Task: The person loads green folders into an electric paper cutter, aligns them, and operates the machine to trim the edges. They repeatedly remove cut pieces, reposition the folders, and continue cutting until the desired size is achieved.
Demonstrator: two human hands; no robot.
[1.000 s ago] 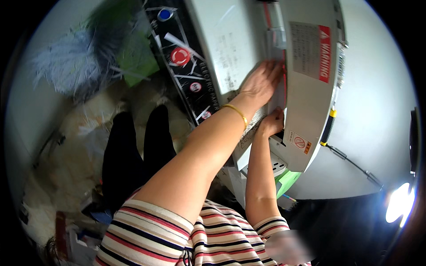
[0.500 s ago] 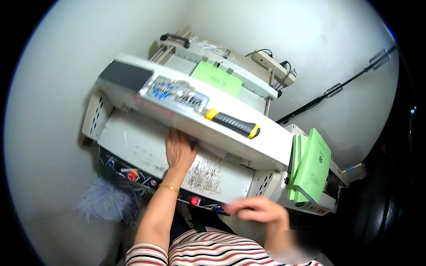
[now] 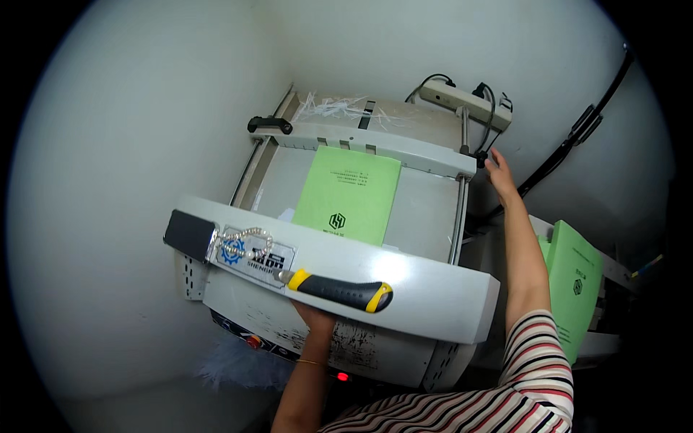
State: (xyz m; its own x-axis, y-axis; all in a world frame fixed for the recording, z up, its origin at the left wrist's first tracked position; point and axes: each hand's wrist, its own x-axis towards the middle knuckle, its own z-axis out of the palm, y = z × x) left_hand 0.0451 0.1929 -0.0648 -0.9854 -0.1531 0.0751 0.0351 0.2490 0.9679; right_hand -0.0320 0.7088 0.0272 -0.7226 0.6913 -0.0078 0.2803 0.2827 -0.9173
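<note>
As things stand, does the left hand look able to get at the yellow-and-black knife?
Probably not directly: the left hand is partly hidden beneath the machine's white beam, while the knife lies on top, so the beam stands between them.

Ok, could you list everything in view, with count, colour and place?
cutting machine: 1, white, centre
booklet: 1, green, on machine bed
other booklets: several, green, right
utility knife: 1, black and yellow, on front beam
rectangular item: 1, black, beam's left end
bead strand: 1, whitish, beside item
paper strips: several, white, machine's rear
power strip: 1, beige, behind machine
cables: several, black, behind machine
pole: 1, black, right
shredded paper: 1 heap, pale, lower left
buttons: 2, red, machine's front
bracelet: 1, yellow, lower centre
sleeve: 1, striped, lower right
left grip: 1, at front beam, partly hidden
right grip: 1, near black knob
</note>
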